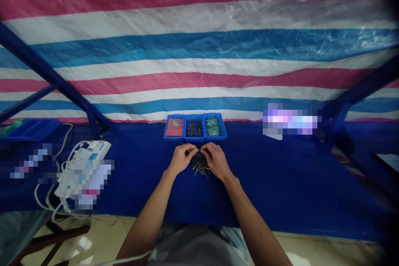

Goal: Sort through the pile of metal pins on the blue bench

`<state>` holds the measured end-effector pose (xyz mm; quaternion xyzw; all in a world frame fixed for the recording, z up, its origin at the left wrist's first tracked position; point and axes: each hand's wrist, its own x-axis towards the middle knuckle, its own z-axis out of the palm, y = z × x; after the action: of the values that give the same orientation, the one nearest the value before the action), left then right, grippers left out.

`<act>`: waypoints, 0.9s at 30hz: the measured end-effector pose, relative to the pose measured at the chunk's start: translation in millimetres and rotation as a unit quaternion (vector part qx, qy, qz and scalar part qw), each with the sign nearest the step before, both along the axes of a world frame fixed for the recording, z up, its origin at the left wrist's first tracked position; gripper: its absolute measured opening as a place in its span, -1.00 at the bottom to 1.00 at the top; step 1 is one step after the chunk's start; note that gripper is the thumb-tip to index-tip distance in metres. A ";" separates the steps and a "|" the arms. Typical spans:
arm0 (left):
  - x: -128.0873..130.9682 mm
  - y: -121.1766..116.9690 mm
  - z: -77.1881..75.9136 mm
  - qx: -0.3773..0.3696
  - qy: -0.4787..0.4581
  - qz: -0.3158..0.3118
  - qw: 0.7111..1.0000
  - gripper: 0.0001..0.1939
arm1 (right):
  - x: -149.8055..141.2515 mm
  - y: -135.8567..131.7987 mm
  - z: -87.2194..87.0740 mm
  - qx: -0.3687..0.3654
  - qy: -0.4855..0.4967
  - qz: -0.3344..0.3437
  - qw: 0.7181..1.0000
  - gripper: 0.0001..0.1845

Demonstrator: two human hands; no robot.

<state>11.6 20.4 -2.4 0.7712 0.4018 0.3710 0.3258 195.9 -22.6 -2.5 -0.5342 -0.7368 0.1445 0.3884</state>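
A loose pile of thin, dark brass-coloured screws (202, 167) lies on the blue tabletop between my hands. My left hand (181, 158) comes in from the left, thumb and forefinger pinched together at the pile's far edge. Opposite it, my right hand (217, 161) is closed in a similar pinch. Their fingertips nearly meet over one small thin piece, which looks like a screw from the pile; its ends are mostly hidden. Just beyond are three joined blue bins: the left bin (166, 136) has a red packet, the middle bin (195, 139) more screws, the right bin (223, 136) green-and-clear packets.
White power strips with tangled cables (81, 162) lie to the left, near a blue tray (40, 129). A blurred bright object (289, 119) stands at the back right. A striped tarp (199, 45) hangs behind, between blue frame bars (67, 87).
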 end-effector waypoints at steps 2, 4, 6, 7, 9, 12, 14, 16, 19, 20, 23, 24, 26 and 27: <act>0.0 0.2 -0.1 -0.001 -0.001 -0.001 1.000 -0.75 | 0.0 -0.1 -0.1 0.000 -0.002 -0.001 1.000 -0.85; 0.0 0.2 0.2 -0.002 -0.002 -0.004 1.000 -0.74 | 0.0 -0.3 -0.1 0.002 -0.004 -0.002 1.000 -0.85; 0.1 0.3 0.7 -0.004 -0.004 -0.006 1.000 -0.74 | -0.1 -0.5 0.2 0.005 -0.007 -0.005 1.000 -0.84; 0.2 0.3 0.9 -0.004 -0.005 -0.006 1.000 -0.74 | -0.2 -0.6 0.3 0.006 -0.009 -0.006 1.000 -0.83; 0.2 0.3 0.9 -0.005 -0.007 -0.006 1.000 -0.75 | -0.3 -0.7 0.7 0.007 -0.013 -0.009 1.000 -0.81; 0.1 0.3 0.3 -0.008 -0.008 -0.007 1.000 -0.75 | -0.7 -0.7 0.9 0.003 -0.020 -0.010 1.000 -0.79; 0.1 0.1 -0.1 -0.012 -0.009 -0.007 1.000 -0.75 | -0.9 -0.5 0.7 -0.002 -0.025 -0.011 1.000 -0.76; 0.2 -0.1 0.0 -0.013 -0.010 -0.008 1.000 -0.74 | -1.2 -0.2 0.5 -0.009 -0.030 -0.014 0.999 -0.73; 0.5 -0.4 0.9 -0.010 -0.013 -0.006 1.000 -0.74 | -1.3 -0.3 0.2 -0.015 -0.025 -0.017 0.999 -0.73; 0.5 -0.3 1.2 -0.009 -0.014 -0.003 1.000 -0.74 | -1.2 -0.4 0.0 -0.015 -0.017 -0.017 1.000 -0.77; 0.2 0.1 1.5 -0.010 -0.015 0.004 1.000 -0.75 | -1.0 -0.7 -1.4 -0.010 0.011 -0.014 1.000 -0.84; 0.1 0.2 1.4 -0.011 -0.014 0.005 1.000 -0.75 | -1.0 -0.6 -2.0 -0.009 0.016 -0.013 1.000 -0.79; -0.2 0.3 1.1 -0.011 -0.014 0.006 1.000 -0.76 | -1.1 -0.3 -3.1 -0.004 0.016 -0.009 1.000 -0.77; -0.2 0.2 1.0 -0.011 -0.014 0.006 1.000 -0.76 | -1.2 -0.1 -3.3 -0.002 0.013 -0.007 1.000 -0.80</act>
<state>11.4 20.6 -1.4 0.7599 0.4056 0.3793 0.3378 194.7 -22.7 -5.9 -0.5383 -0.7275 0.1501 0.3980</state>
